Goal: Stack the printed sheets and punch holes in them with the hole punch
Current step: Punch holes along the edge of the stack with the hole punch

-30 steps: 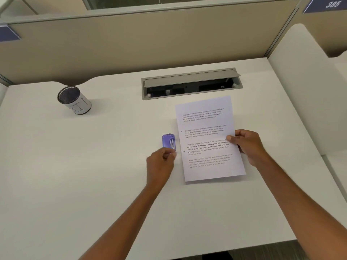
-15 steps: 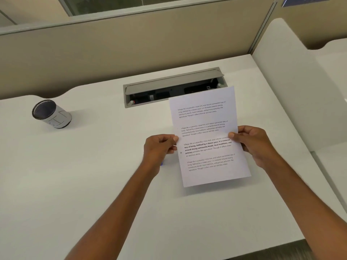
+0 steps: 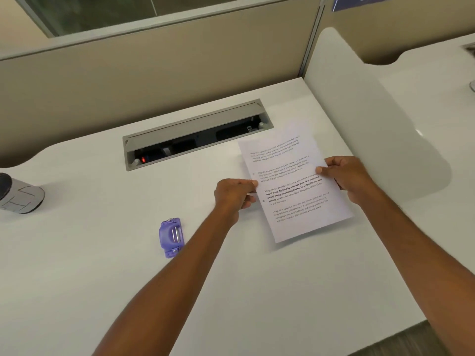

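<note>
Evidently light and floppy, the sheets (image 3: 295, 188) are pinched at both side edges by the left hand (image 3: 235, 195) and right hand (image 3: 347, 178), best supported there.

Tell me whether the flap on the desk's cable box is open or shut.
Open. The grey flap is tilted up and back, and the dark inside of the cable box shows below it, with a small red light at its left end.

I held the printed sheets (image 3: 295, 188) by both side edges above the white bench (image 3: 77, 291), my left hand (image 3: 232, 195) pinching the left margin and my right hand (image 3: 347, 177) the right. The purple hole punch (image 3: 171, 238) lay on the bench, apart from my left forearm. A grey cup (image 3: 19, 195) stood at far left, near an open cable tray (image 3: 195, 134).
</note>
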`<state>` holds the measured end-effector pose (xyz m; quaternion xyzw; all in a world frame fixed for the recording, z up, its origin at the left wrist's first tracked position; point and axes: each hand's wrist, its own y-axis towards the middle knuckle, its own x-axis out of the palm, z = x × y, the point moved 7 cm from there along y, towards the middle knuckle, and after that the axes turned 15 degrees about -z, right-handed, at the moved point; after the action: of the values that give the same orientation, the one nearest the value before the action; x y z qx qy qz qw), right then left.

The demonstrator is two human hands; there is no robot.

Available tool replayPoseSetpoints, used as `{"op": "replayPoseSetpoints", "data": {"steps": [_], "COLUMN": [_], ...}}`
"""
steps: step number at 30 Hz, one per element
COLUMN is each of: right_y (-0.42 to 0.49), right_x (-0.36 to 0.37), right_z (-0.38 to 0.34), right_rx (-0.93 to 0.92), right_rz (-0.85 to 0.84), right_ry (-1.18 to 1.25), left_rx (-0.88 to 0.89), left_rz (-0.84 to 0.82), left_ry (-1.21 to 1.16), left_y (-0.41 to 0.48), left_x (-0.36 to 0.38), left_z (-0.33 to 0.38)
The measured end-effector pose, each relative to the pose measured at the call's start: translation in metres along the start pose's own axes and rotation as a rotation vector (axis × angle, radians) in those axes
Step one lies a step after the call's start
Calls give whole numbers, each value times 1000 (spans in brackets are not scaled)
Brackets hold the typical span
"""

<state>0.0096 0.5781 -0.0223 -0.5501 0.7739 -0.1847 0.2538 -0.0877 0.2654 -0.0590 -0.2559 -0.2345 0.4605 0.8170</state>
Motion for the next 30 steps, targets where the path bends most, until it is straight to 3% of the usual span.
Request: {"op": "replayPoseSetpoints", "data": {"steps": [8,19,30], "right_y": [50,60,49], "right_x": [-49,-64,-60], "right_z": [5,9,-5], "right_rx": [0,112,68], "right_rz": [122,349,350], "right_ry": [-121,-299,-370], "left_rx": [-89,-47,-40], "left_rz": [49,150,255], "left_ry": [-9,31,-41], "left_y": [60,79,66], "left_x": [47,63,56], "left_z": [-1,3,14]}}
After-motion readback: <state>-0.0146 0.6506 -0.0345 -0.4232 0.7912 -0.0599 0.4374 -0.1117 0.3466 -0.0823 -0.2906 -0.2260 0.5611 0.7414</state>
